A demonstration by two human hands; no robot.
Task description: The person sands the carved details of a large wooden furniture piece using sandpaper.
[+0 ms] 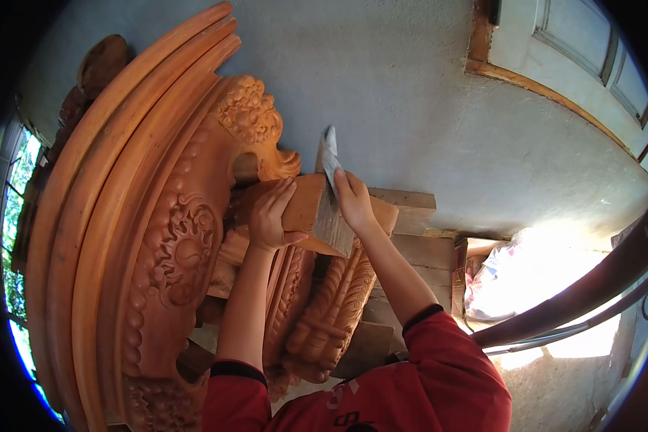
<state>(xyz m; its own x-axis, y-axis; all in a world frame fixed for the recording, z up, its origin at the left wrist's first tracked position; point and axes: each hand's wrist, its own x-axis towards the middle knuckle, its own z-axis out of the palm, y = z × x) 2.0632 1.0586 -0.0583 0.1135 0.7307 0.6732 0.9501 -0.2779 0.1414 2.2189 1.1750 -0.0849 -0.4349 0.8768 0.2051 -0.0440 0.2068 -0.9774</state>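
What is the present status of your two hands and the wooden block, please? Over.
Left hand laid on wooden block. Right hand pinching grey folded strip at block's end. Carved wooden panel beside left hand; nothing seen blocking either hand.

A creased grey-white strip (330, 153) is held slanted near the far edge of an orange-brown wooden block (330, 225), whose smooth, angular faces are joined by a duller grey-brown one.

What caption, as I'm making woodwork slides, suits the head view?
Left hand rests on a wooden block; right hand holds a grey strip, beside carved wood.
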